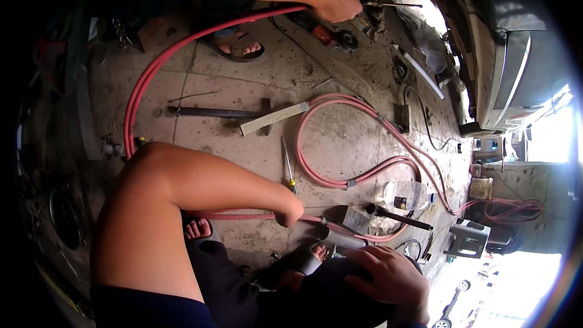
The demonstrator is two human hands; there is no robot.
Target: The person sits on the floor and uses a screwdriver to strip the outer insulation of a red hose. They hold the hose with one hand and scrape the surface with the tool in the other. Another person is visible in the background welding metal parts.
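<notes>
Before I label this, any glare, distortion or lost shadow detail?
Head view: the white daylight opening at right burns out, and glare streaks the glossy grey vehicle panel; head view: rainbow flare along the lower right rim, black fisheye corners; head view: the black ring-shaped object at left sinks into shadow, while the looped pink-red hose mid-frame reads clearly.

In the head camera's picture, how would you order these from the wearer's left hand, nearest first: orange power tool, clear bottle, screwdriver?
1. Screwdriver: just above the left hand in the picture.
2. Clear bottle: off to the hand's right.
3. Orange power tool: near the top, below the co-worker's hand.
</notes>
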